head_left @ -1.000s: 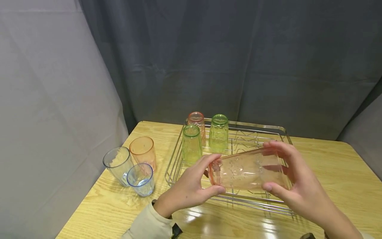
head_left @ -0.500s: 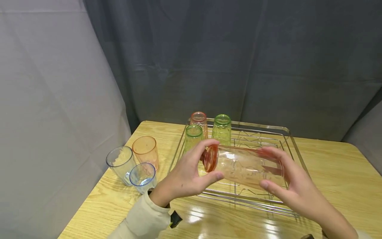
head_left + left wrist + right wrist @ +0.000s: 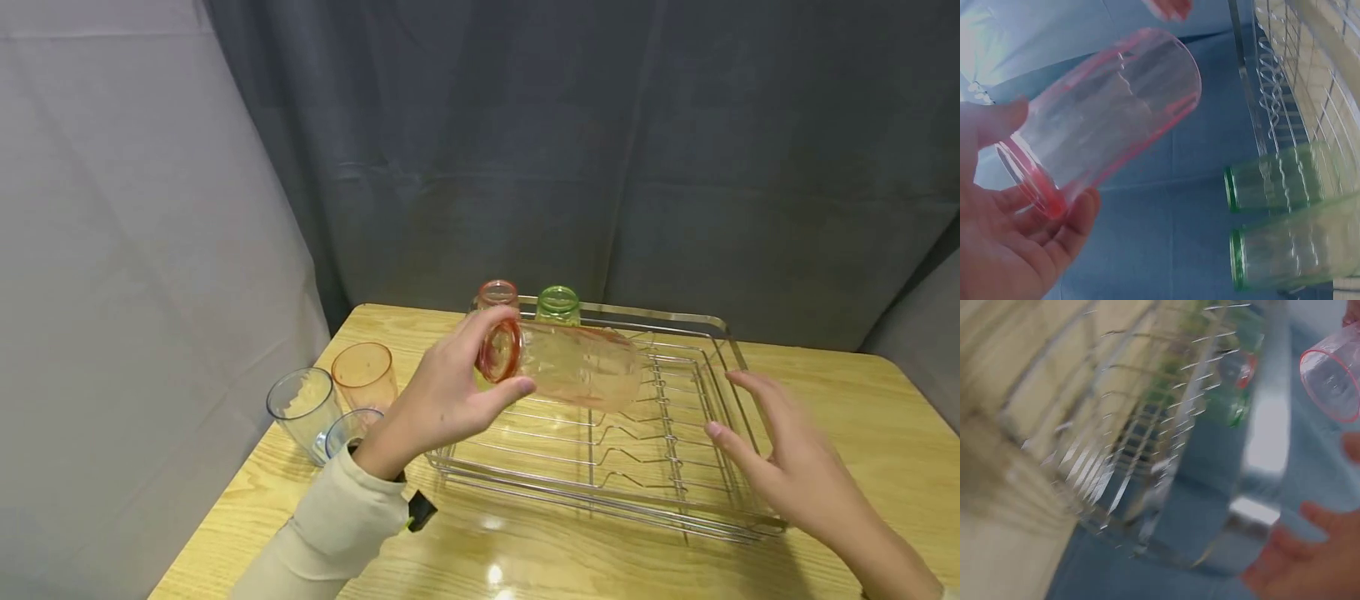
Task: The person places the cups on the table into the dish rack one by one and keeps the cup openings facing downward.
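Observation:
A pink-orange drinking glass (image 3: 581,362) lies nearly on its side in the air above the wire rack. My left hand (image 3: 442,379) grips it round the thick red base, thumb on one side and fingers on the other. Its open mouth points right, towards my right hand (image 3: 787,450), which holds nothing. That hand is over the rack's right side with thumb and fingers spread apart. In the left wrist view, the glass (image 3: 1110,112) tapers towards the base in the left palm. The right wrist view, blurred, catches the rim of the glass (image 3: 1332,381) apart from the right fingers.
On the wire rack (image 3: 645,315), a red-based glass (image 3: 498,293) and a green glass (image 3: 558,307) stand upside down at the back left. Two green glasses show in the left wrist view. Left of the rack, an orange glass (image 3: 365,375) and two bluish glasses (image 3: 303,412) stand upright on the table.
My right hand has let go of the pink-orange glass and moved right. The left hand has carried the glass up and left, in front of the glasses at the rack's back left.

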`<action>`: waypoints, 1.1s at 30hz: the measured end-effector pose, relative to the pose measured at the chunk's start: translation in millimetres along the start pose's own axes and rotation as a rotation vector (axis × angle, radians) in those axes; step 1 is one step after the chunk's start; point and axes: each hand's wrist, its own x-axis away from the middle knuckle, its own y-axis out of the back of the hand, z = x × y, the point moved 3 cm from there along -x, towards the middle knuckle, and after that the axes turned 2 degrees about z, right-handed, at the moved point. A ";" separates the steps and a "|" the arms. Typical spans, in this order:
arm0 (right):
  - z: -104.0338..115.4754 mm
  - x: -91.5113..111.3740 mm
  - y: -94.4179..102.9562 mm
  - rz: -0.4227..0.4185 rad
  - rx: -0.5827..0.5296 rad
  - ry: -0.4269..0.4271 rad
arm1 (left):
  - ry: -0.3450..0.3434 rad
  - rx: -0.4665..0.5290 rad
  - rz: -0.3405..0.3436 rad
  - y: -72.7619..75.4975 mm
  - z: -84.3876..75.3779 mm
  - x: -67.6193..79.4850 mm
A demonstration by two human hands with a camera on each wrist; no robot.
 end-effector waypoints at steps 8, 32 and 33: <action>-40.7 10.8 -4.0 0.047 0.128 -0.201 | 0.067 -0.130 -0.023 7.7 9.4 -17.3; -68.4 14.6 -18.3 0.324 0.094 -0.410 | 0.132 -0.428 0.405 -41.7 27.3 -77.1; -68.3 14.8 -18.5 0.328 0.094 -0.417 | 0.131 -0.443 0.419 -44.7 27.8 -79.3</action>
